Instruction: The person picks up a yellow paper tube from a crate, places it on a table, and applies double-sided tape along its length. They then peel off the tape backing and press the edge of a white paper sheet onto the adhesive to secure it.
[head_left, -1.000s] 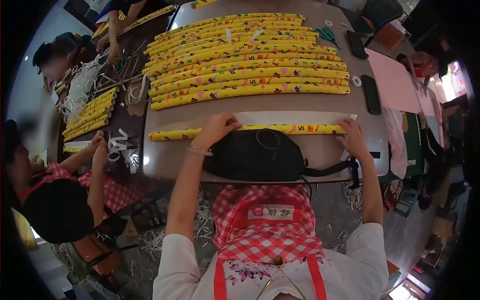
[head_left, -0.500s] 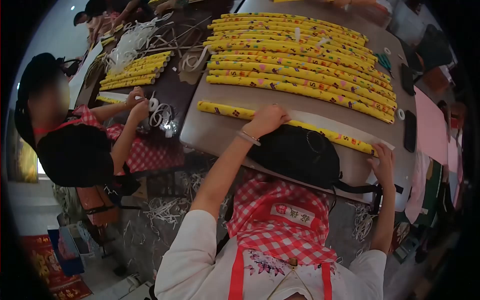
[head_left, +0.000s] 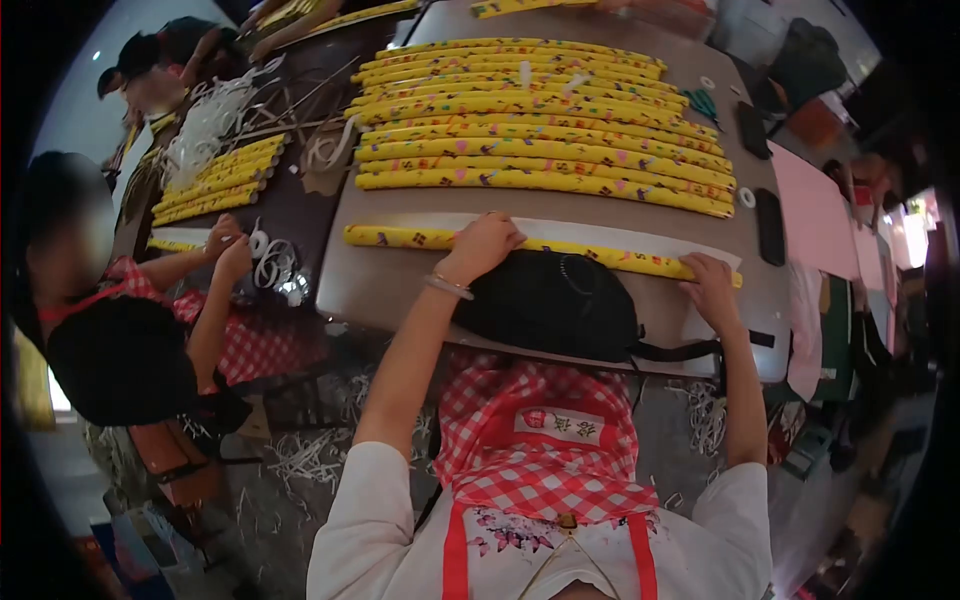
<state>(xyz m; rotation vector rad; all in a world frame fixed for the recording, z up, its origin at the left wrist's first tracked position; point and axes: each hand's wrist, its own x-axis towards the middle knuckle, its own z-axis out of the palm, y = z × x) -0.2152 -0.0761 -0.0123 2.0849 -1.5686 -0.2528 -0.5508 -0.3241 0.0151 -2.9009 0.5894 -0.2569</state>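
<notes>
A long yellow patterned roll of wrapping paper (head_left: 590,253) lies across the near part of the table. A white strip of its paper (head_left: 640,240) shows along its far side. My left hand (head_left: 487,243), with a bracelet at the wrist, is closed over the roll left of its middle. Near the right end, my right hand (head_left: 710,285) has its fingers bent over the roll, and a short tip sticks out past them. Between my forearms a black bag-like item (head_left: 550,305) rests at the table edge, close to the roll.
Several finished yellow rolls (head_left: 540,150) lie side by side farther back. Green scissors (head_left: 703,104), a tape roll (head_left: 745,197) and a dark phone-like object (head_left: 769,228) are at the right. A co-worker's hands (head_left: 228,245) work at the left table beside shorter rolls (head_left: 225,180).
My view has shifted, so the table sits farther left. My right hand has moved inward from the roll's right tip, and its fingers now lie over the roll. The left hand stays on it.
</notes>
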